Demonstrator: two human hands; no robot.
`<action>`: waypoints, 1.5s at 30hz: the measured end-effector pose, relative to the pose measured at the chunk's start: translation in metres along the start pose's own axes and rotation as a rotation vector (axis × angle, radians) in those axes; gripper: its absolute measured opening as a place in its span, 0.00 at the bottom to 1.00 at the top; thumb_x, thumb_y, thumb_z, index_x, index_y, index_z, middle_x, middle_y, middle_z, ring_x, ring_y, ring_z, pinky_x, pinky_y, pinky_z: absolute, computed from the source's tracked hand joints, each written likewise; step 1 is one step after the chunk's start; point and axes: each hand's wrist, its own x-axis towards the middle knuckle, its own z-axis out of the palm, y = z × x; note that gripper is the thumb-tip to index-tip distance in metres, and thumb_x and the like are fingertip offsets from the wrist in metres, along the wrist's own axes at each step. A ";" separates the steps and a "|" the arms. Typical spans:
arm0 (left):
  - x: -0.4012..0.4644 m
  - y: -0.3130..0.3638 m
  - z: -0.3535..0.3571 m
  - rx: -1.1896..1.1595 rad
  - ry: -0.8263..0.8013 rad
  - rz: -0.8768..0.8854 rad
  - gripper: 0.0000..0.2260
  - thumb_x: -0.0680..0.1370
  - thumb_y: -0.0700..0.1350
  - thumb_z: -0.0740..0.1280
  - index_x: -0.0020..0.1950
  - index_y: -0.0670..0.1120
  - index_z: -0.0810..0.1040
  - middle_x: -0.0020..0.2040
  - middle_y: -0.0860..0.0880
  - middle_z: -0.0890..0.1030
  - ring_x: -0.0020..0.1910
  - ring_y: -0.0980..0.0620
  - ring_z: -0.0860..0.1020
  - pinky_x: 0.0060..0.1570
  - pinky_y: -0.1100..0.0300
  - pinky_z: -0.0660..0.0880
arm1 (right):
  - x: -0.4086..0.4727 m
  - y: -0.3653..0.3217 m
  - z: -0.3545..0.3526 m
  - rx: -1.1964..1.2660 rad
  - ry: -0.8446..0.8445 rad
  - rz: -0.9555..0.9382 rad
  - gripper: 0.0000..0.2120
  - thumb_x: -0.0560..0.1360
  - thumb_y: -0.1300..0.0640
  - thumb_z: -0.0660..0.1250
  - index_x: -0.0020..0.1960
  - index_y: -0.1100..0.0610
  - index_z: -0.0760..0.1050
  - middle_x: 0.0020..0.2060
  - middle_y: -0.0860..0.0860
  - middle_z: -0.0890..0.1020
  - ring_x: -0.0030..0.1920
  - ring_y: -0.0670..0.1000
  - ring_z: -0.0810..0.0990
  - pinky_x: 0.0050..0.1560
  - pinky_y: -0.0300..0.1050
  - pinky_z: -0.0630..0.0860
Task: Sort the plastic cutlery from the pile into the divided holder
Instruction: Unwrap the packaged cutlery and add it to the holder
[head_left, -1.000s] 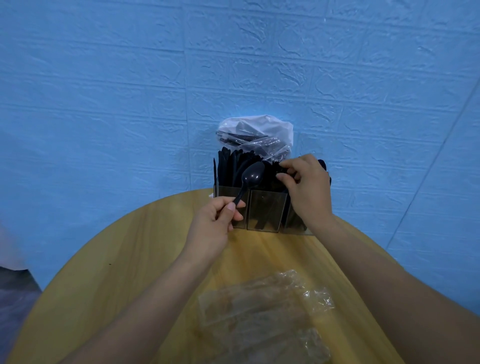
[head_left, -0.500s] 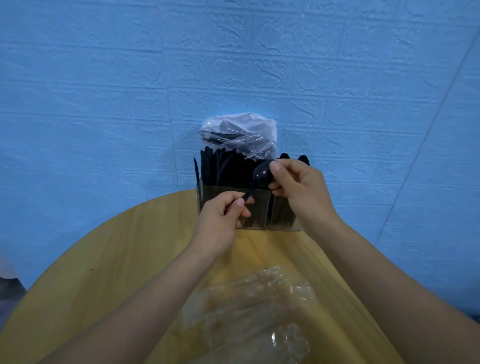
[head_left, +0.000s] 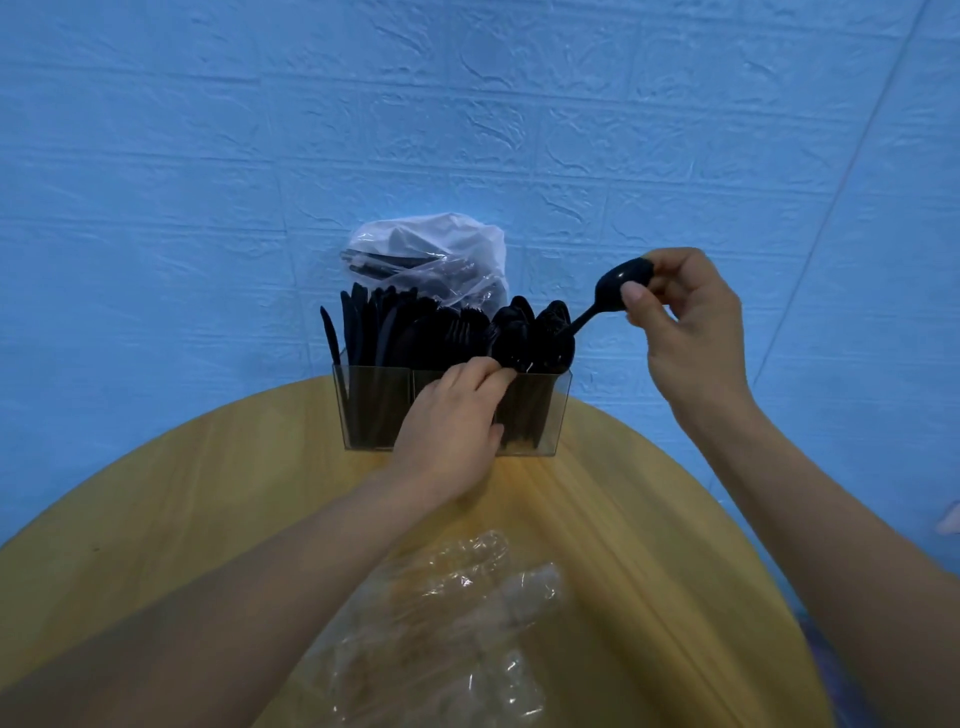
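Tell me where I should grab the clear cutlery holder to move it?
Grip the clear holder by its two short end walls, coming from the left and right sides. The top bristles with black cutlery, and the left hand covers the front.

Spoon (head_left: 615, 293) passed from left hand (head_left: 449, 421) to right hand (head_left: 685, 322); left now at holder (head_left: 558, 410).

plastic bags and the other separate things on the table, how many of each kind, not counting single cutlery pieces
Clear divided holder: 1
Plastic bag with cutlery inside, behind the holder: 1
Empty clear plastic bags, near edge: a crumpled heap, taken as 1
Black spoon held by the right hand: 1
Total: 4
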 end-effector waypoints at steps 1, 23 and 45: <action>0.000 0.000 0.002 0.029 -0.002 0.000 0.26 0.79 0.46 0.62 0.75 0.50 0.59 0.71 0.53 0.63 0.70 0.54 0.61 0.69 0.59 0.59 | 0.000 0.003 0.003 -0.029 -0.011 -0.010 0.11 0.75 0.64 0.65 0.45 0.48 0.72 0.42 0.50 0.80 0.45 0.51 0.78 0.47 0.46 0.74; -0.006 -0.005 -0.015 -0.047 -0.124 0.001 0.24 0.80 0.48 0.61 0.75 0.52 0.59 0.73 0.54 0.63 0.71 0.54 0.61 0.69 0.53 0.58 | -0.032 0.026 0.039 -0.611 -0.175 -0.005 0.16 0.77 0.58 0.65 0.65 0.56 0.74 0.51 0.51 0.74 0.44 0.47 0.72 0.43 0.41 0.68; -0.214 -0.016 -0.103 -0.004 -0.750 -0.077 0.57 0.64 0.69 0.69 0.76 0.52 0.34 0.76 0.50 0.33 0.75 0.50 0.34 0.74 0.51 0.37 | -0.185 -0.055 0.058 -0.789 -1.169 0.205 0.40 0.71 0.29 0.55 0.76 0.48 0.53 0.75 0.49 0.59 0.74 0.53 0.54 0.73 0.54 0.53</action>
